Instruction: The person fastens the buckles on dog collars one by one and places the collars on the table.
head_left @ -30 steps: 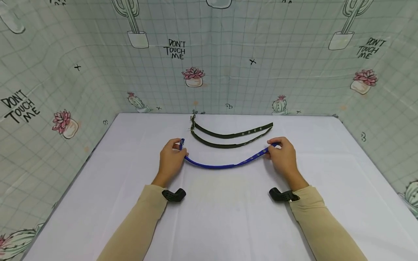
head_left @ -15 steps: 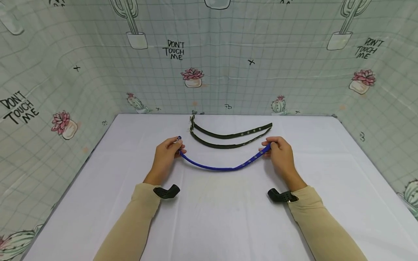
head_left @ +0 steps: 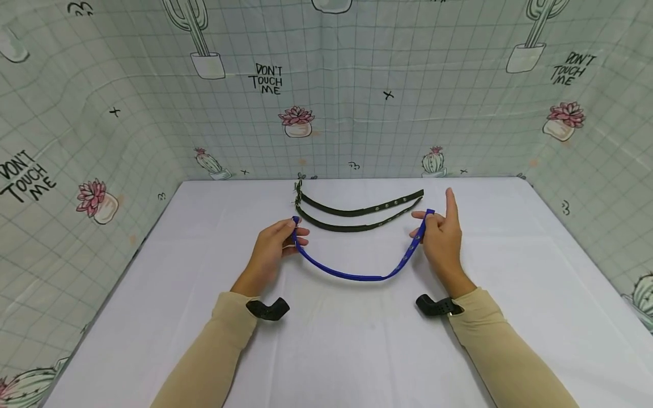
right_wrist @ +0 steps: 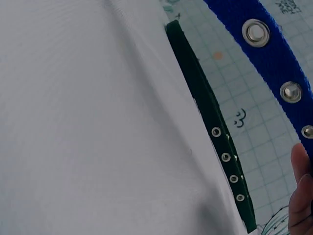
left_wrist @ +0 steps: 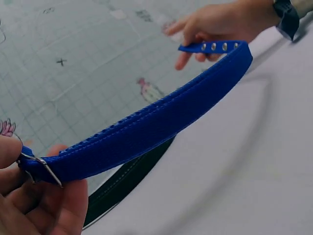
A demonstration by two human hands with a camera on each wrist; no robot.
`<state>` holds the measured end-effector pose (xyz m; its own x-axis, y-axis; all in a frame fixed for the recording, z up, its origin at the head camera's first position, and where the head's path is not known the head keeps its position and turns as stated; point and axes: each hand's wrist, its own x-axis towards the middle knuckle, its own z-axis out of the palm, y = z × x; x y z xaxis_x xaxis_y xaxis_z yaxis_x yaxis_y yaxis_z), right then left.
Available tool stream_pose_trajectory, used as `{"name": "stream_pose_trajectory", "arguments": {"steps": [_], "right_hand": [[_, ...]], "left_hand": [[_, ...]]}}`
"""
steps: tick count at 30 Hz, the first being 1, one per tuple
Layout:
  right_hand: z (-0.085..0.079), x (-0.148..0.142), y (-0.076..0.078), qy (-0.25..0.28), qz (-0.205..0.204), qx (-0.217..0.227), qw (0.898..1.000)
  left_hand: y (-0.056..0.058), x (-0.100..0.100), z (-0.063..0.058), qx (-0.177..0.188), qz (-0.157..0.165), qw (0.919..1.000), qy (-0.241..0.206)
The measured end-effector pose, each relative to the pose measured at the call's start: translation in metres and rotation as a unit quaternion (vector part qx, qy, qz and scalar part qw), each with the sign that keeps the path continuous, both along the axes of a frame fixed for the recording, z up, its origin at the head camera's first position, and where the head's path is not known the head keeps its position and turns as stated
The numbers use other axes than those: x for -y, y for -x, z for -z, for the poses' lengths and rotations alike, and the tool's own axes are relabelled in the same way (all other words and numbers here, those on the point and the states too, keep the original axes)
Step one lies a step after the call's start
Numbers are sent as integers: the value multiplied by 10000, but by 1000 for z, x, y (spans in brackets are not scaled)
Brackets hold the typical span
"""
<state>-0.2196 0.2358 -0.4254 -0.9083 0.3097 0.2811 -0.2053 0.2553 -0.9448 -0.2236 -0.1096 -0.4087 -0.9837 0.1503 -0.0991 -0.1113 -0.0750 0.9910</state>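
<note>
A blue collar (head_left: 357,277) of webbing hangs in a sagging curve between both hands, its middle low over the table. My left hand (head_left: 267,252) pinches the buckle end; in the left wrist view, its metal buckle (left_wrist: 49,171) shows by the fingers. My right hand (head_left: 445,243) holds the eyelet end between thumb and fingers, with the index finger pointing up. Metal eyelets (right_wrist: 256,33) line that end in the right wrist view. Beyond the hands, two dark green collars lie on the table, one farther back (head_left: 352,213) and one nearer (head_left: 352,229).
A white cloth covers the table (head_left: 336,351). Behind it hangs a checked curtain (head_left: 347,124) printed with cacti and lettering, which also rises along both sides. Each wrist wears a black camera mount (head_left: 267,309).
The blue collar sags deeper as my left hand has moved away left, then back right. My right hand has shifted its hold nearer the tip and its index finger has straightened up.
</note>
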Motion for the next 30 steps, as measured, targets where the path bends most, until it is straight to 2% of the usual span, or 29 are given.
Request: {"name": "stream_pose_trajectory", "arguments": {"steps": [5,8,17,24,30], "right_hand": [[-1,2,0,-139,59,82,9999],[-2,5,0,-254,33,115,9996],[-12,19,-6,-456,-99,-33,9989],[-13,25,-9,-276,-371,78,9989],[-17,31,-9,-5,-363,12,9993]], "left_hand": [[-3,-3,1,-85,406,9990,-135],[-3,-4,2,-171,479,9984,-232],[-2,-6,2,-196,225,9995,-70],[-1,-3,7,-453,209,9987,-125],[-1,-3,6,-582,79,9982,-121]]}}
